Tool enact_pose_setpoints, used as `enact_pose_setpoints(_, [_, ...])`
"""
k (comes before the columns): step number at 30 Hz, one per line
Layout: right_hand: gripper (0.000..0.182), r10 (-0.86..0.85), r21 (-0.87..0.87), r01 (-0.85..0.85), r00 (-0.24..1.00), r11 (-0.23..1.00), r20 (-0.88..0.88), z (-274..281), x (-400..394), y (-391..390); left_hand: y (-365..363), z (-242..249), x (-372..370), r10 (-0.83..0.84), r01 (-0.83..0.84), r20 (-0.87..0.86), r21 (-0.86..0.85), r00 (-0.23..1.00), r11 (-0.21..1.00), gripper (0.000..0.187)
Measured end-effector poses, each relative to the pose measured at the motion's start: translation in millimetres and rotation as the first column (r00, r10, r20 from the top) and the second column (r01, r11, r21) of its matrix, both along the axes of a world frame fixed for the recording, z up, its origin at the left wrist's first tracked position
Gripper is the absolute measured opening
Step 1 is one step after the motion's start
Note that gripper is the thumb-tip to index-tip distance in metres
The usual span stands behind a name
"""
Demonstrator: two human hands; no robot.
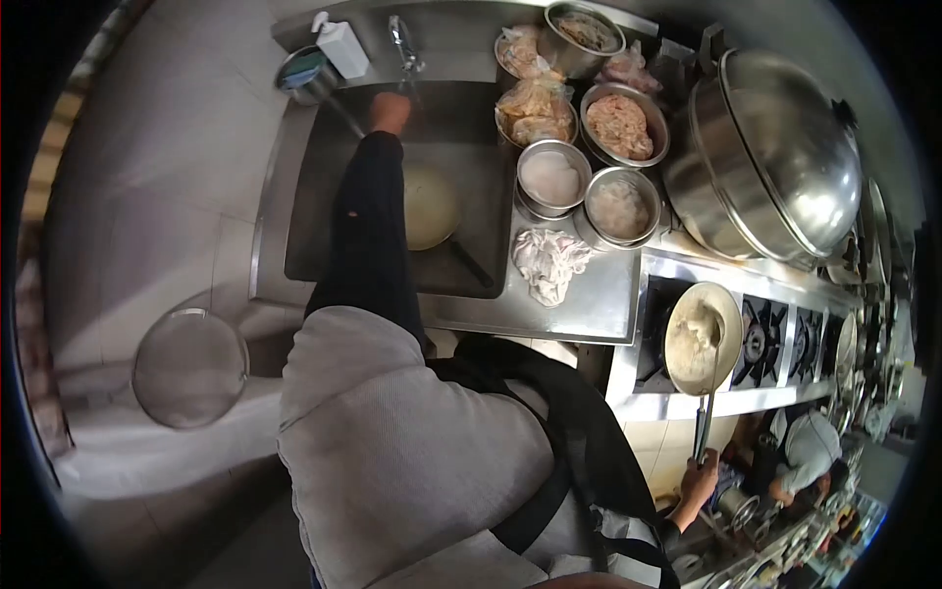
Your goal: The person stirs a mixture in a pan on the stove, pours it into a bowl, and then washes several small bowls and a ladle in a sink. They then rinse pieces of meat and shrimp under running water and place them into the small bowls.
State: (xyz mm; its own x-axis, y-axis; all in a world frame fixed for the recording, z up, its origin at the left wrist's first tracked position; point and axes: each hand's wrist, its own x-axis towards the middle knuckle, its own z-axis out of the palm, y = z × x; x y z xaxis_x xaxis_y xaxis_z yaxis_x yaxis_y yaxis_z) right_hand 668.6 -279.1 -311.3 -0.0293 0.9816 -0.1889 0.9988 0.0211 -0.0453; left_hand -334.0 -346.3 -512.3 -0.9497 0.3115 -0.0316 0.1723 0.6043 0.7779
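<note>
My left hand (pixel 390 113) is closed above the sink (pixel 324 206), just below the tap (pixel 402 49); what it grips, if anything, is hidden. A thin metal rod (pixel 343 116) slants toward its wrist. Partly behind my left forearm, a pan with a dark handle (pixel 430 208) lies in the sink, pale liquid inside. At the lower right, my right hand (pixel 699 478) is wrapped round the handle of a frying pan (pixel 677 358) on the stove. Inside that pan is a pale, lumpy mass, and a long-handled ladle (pixel 717 358) rests over it, its handle running beside the pan's.
Metal bowls of meat (pixel 620 128) and pale contents (pixel 551 177) crowd the counter behind a crumpled cloth (pixel 551 263). A large domed steamer (pixel 785 147) stands at the back right. A soap bottle (pixel 341 49) is beside the tap. Another person (pixel 811 452) is at the far right.
</note>
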Motion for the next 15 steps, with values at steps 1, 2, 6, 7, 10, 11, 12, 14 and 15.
enact_pose_setpoints(1, [0.038,0.083,0.054,-0.081,0.996,0.995,-0.028,-5,-3,-7,2,26,20,0.037,-0.035,0.115,-0.018,0.993,0.999,0.032])
enact_pose_setpoints(2, [0.039,0.020,0.030,-0.018,0.997,0.999,-0.075,1,-22,-14,2,42,36,0.007,-0.003,0.139,-0.026,0.990,1.000,0.032])
enact_pose_setpoints(6, [0.039,-0.064,0.006,0.065,0.991,0.998,-0.120,-9,-31,-25,23,49,26,0.045,-0.090,0.315,0.132,0.948,0.987,0.041])
enact_pose_setpoints(7, [0.040,-0.078,-0.004,0.078,0.990,0.997,-0.119,-6,-35,-25,26,45,14,-0.220,-0.030,0.577,0.391,0.786,0.920,0.039])
enact_pose_setpoints(10, [0.031,-0.023,0.048,0.031,0.988,0.998,-0.151,2,-53,-31,31,67,18,-0.490,0.012,0.695,0.570,0.527,0.822,0.034])
enact_pose_setpoints(11, [0.030,-0.040,0.043,0.046,0.988,0.998,-0.148,9,-65,-32,36,74,24,-0.492,0.116,0.686,0.518,0.536,0.848,0.030])
enact_pose_setpoints(12, [0.030,-0.037,0.040,0.044,0.989,0.998,-0.146,9,-66,-32,34,77,32,-0.489,0.112,0.689,0.515,0.536,0.850,0.030])
enact_pose_setpoints(14, [0.030,-0.016,0.107,0.031,0.990,0.994,-0.138,3,-63,-31,26,84,44,-0.473,0.432,0.236,0.207,0.849,0.878,0.026])
enact_pose_setpoints(15, [0.030,-0.015,0.107,0.030,0.990,0.994,-0.141,-1,-60,-28,29,80,42,-0.304,0.142,0.401,0.386,0.864,0.911,0.023])
